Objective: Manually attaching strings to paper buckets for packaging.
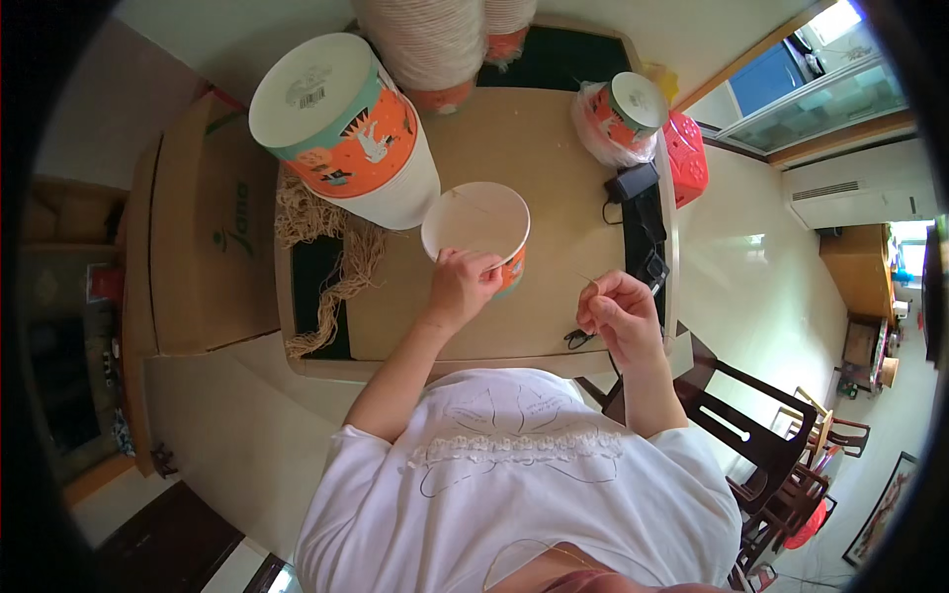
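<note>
An orange paper bucket [476, 221] with a white inside stands upright on the cardboard-covered table in front of me. My left hand [463, 285] grips its near rim, with the thumb and fingers closed on the edge. A thin line, perhaps a strand, shows against the inside wall. To the right, my right hand [619, 310] is raised apart from the bucket. Its fingers pinch a thin strand [585, 280] whose tip sticks out to the left; whether it is string or something stiffer is too small to tell.
Stacked upside-down paper buckets [341, 128] lean at the left beside a heap of beige twine [346, 259]. Plastic-wrapped stacks [420, 40] stand at the back. A wrapped smaller bucket [625, 114], a black adapter [631, 182] and cables line the right. A cardboard box [213, 232] flanks the table.
</note>
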`<state>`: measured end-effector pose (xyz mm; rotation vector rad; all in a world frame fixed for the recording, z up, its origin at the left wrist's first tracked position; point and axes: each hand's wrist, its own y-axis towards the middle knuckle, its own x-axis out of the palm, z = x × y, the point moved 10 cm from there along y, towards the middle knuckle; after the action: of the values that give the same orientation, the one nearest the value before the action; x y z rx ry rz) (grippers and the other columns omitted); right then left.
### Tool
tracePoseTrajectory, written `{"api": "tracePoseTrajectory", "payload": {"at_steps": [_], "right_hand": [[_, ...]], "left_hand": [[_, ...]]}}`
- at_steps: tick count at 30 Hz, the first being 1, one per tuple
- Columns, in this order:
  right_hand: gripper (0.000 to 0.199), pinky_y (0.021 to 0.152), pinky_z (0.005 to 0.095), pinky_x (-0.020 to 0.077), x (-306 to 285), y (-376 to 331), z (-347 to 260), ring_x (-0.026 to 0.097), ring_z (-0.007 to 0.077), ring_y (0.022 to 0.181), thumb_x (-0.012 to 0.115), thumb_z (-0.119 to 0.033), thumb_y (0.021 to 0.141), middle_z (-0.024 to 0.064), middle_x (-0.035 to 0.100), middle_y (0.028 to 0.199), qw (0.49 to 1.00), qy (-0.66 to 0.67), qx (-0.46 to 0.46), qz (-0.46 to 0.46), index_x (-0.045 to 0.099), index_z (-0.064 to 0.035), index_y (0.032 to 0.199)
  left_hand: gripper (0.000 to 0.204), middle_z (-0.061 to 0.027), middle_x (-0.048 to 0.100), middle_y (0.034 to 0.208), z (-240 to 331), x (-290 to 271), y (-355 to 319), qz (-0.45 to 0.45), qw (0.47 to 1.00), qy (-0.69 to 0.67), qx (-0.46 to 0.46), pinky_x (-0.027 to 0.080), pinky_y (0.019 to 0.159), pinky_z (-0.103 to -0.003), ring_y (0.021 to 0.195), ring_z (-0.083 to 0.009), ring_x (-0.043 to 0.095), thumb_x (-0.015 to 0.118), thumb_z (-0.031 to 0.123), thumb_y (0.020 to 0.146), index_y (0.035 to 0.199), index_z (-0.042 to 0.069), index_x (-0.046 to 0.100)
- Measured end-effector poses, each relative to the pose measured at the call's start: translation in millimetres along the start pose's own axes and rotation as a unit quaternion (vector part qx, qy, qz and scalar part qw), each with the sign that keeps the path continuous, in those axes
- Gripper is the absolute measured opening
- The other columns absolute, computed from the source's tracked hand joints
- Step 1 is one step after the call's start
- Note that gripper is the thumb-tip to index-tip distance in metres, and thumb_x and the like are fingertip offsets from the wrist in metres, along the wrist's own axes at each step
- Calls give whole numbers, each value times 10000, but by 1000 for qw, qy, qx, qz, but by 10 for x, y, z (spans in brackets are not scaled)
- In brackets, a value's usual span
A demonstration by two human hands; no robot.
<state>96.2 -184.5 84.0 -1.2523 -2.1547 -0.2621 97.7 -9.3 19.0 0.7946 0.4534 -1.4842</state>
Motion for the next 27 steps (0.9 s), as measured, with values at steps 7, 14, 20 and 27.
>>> {"api": "tracePoseTrajectory", "payload": {"at_steps": [7, 14, 20, 27], "right_hand": [[74, 625, 247, 489, 25, -14, 192, 625, 137, 727, 636, -56, 895, 86, 655, 812, 999, 8, 32, 18, 617, 5, 932], [67, 670, 270, 478, -70, -8, 356, 599, 147, 758, 634, -33, 890, 101, 653, 879, 1000, 16, -3, 26, 615, -1, 946], [80, 651, 273, 522, -127, 7, 368, 641, 183, 741, 641, -17, 877, 119, 644, 896, 999, 20, 29, 35, 596, 3, 940], [69, 765, 307, 556, -588, 125, 523, 681, 193, 810, 643, -18, 877, 104, 668, 940, 987, -49, 12, 152, 594, -7, 924]], "left_hand": [[85, -72, 627, 737, 33, -56, -26, 29, 1000, 1, -2, 420, 727, -393, 720, -277, 603, 643, 76, 768, 851, 70, 624], [98, -91, 578, 687, 23, 0, -61, 60, 998, 37, -4, 425, 698, -407, 703, -305, 580, 644, 55, 739, 779, 67, 556], [130, -82, 584, 675, -59, 288, -113, -13, 997, -43, -65, 455, 635, -435, 676, -307, 602, 648, 80, 771, 796, 72, 521], [146, -100, 647, 744, -169, 542, -182, -63, 980, -105, -155, 490, 601, -426, 687, -301, 646, 670, 109, 785, 845, 66, 545]]}}
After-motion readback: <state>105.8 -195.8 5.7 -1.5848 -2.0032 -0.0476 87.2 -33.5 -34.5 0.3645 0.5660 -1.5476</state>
